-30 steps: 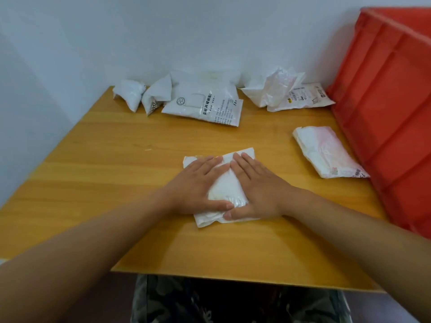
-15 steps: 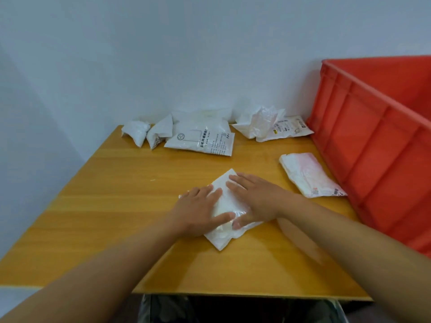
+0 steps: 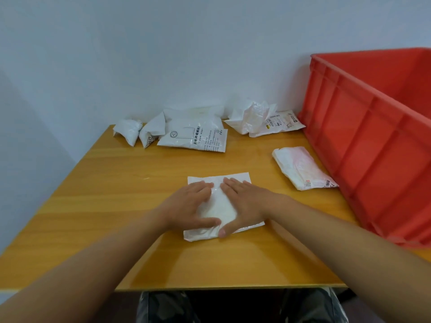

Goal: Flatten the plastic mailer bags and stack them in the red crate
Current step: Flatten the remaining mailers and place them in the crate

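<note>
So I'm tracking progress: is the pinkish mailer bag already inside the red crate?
No, the pinkish mailer bag lies on the table beside the red crate.

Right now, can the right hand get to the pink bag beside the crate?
Probably yes: the pink bag lies uncovered on bare table just right of the right hand, nothing between them.

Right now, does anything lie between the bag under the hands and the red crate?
Partly. A pinkish flattened bag lies on the table against the red crate, right of the white mailer bag. The crate's wall must be cleared too.
</note>
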The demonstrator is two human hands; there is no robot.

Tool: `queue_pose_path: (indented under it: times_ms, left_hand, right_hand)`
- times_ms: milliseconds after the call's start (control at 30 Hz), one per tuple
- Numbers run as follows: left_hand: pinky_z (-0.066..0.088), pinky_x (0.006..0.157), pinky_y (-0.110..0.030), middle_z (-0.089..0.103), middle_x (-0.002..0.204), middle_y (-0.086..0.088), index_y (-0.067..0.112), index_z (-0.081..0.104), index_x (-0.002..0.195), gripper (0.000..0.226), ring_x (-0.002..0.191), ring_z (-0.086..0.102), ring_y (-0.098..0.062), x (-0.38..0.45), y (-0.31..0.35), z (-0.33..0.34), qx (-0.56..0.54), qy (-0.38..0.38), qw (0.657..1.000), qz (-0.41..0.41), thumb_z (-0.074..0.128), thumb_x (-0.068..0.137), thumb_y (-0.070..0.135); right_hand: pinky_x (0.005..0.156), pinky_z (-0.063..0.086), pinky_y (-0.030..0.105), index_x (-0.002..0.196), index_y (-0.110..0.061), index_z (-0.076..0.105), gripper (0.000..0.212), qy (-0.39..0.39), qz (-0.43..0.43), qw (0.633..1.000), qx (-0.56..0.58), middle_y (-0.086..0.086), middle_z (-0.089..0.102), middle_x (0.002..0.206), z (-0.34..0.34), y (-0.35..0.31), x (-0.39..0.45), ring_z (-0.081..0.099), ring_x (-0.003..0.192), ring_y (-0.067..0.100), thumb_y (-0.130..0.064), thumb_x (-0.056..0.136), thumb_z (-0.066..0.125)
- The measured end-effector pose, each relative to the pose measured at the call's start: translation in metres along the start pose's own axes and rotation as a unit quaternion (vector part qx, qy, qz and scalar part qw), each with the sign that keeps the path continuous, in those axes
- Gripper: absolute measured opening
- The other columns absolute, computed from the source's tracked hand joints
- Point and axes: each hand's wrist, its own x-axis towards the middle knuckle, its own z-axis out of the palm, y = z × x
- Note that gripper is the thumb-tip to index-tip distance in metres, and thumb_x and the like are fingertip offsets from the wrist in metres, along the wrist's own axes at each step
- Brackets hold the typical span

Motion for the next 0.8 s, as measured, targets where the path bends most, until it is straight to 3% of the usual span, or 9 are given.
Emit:
queue_pose_path:
  times_ms: [100, 167, 233, 300, 667, 800]
  left_hand:
    - [0.029, 0.111, -0.036, 0.042, 0.145, 0.006, 0.024, 0.045, 0.127, 0.086, 0.131, 0.037, -0.02, 0.004, -0.002, -0.001, 0.035, 0.045, 0.998, 0.007, 0.048, 0.07, 0.088]
    - [0.008, 0.121, -0.037, 0.018, 0.161, 0.006, 0.025, 0.021, 0.153, 0.109, 0.148, 0.013, -0.021, 0.008, -0.004, 0.004, 0.071, 0.003, 0.997, -0.005, 0.035, 0.068, 0.092]
    - [-0.012, 0.121, -0.035, -0.013, 0.164, 0.007, 0.024, -0.007, 0.157, 0.121, 0.15, -0.018, -0.017, 0.011, -0.005, 0.009, 0.069, -0.041, 0.997, -0.009, 0.017, 0.063, 0.097]
    - [-0.013, 0.122, -0.036, -0.021, 0.162, 0.005, 0.024, -0.015, 0.155, 0.125, 0.147, -0.026, -0.015, 0.015, -0.009, 0.016, 0.045, -0.053, 0.998, -0.003, 0.005, 0.058, 0.101]
    - [-0.008, 0.122, -0.036, -0.014, 0.165, 0.004, 0.024, -0.006, 0.157, 0.13, 0.15, -0.017, -0.015, 0.017, -0.008, 0.021, 0.051, -0.054, 0.997, -0.011, -0.007, 0.053, 0.101]
    - [-0.001, 0.124, -0.04, -0.011, 0.165, 0.002, 0.023, -0.005, 0.158, 0.134, 0.152, -0.011, -0.018, 0.013, 0.01, 0.02, 0.042, -0.043, 0.995, -0.074, -0.013, 0.049, 0.101]
  right_hand:
    - [0.124, -0.006, 0.036, 0.157, -0.017, -0.017, 0.14, 0.027, -0.014, 0.999, 0.028, -0.001, -0.021, 0.164, 0.006, 0.005, 0.003, -0.02, 0.15, 0.01, -0.091, 0.063, 0.056]
    - [0.124, -0.007, 0.034, 0.156, -0.016, -0.018, 0.14, 0.041, -0.026, 0.998, 0.033, -0.001, -0.021, 0.164, 0.01, 0.007, 0.004, -0.02, 0.15, 0.01, -0.09, 0.064, 0.057]
    - [0.123, -0.008, 0.034, 0.155, -0.014, -0.019, 0.14, 0.056, -0.032, 0.997, 0.038, 0.001, -0.022, 0.164, 0.014, 0.007, 0.005, -0.021, 0.149, 0.01, -0.09, 0.065, 0.056]
    - [0.123, -0.008, 0.034, 0.155, -0.013, -0.019, 0.139, 0.07, -0.034, 0.996, 0.043, 0.002, -0.023, 0.164, 0.018, 0.008, 0.007, -0.023, 0.149, 0.011, -0.091, 0.066, 0.054]
    - [0.123, -0.01, 0.035, 0.157, -0.01, -0.013, 0.132, 0.073, -0.037, 0.996, 0.039, 0.003, -0.022, 0.164, 0.024, 0.008, 0.012, -0.022, 0.15, 0.013, -0.098, 0.065, 0.023]
    - [0.122, -0.011, 0.032, 0.158, -0.011, -0.01, 0.124, 0.069, -0.05, 0.996, 0.009, 0.004, -0.018, 0.165, 0.014, 0.015, 0.01, -0.019, 0.15, 0.012, -0.093, 0.069, 0.018]
